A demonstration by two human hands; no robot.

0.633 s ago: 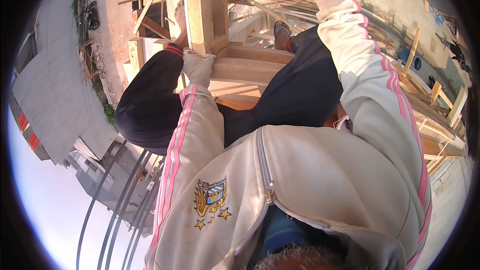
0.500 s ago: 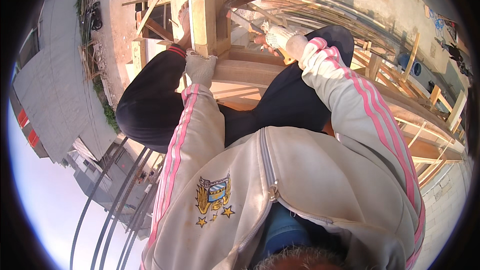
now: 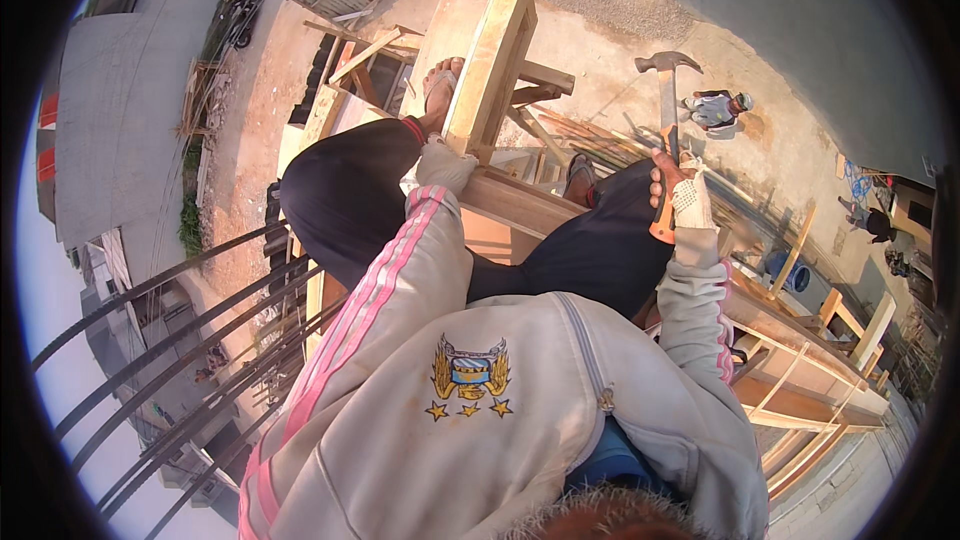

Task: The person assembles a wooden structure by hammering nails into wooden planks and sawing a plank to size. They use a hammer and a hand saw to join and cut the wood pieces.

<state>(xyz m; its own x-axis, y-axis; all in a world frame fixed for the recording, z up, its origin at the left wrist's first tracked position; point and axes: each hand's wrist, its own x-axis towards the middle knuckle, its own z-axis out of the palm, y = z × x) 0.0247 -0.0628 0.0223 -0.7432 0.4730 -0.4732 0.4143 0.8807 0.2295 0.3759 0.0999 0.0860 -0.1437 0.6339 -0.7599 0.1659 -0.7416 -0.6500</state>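
Observation:
My right hand (image 3: 680,188), in a pale knit glove that leaves the fingertips bare, grips a claw hammer (image 3: 668,100) by its orange and black handle. The hammer stands head-up beside my right knee, its metal head apart from the wood. In a similar glove, my left hand (image 3: 446,164) is closed at the near end of a squared timber form (image 3: 490,65); its fingers are partly hidden. That form runs away from me between my legs. My left foot (image 3: 440,90), in a sandal, rests beside it on a pale board.
A wooden plank (image 3: 515,202) crosses below the form's near end. Rebar rods (image 3: 170,300) stick out at the left. Lumber frames (image 3: 790,360) extend to the right. Far below, a person (image 3: 716,112) is on the ground near long stacked poles.
The hammer has risen from low beside the form to upright, out to the right. My left hand stays at the form's end. The whole view has shifted, showing more ground ahead.

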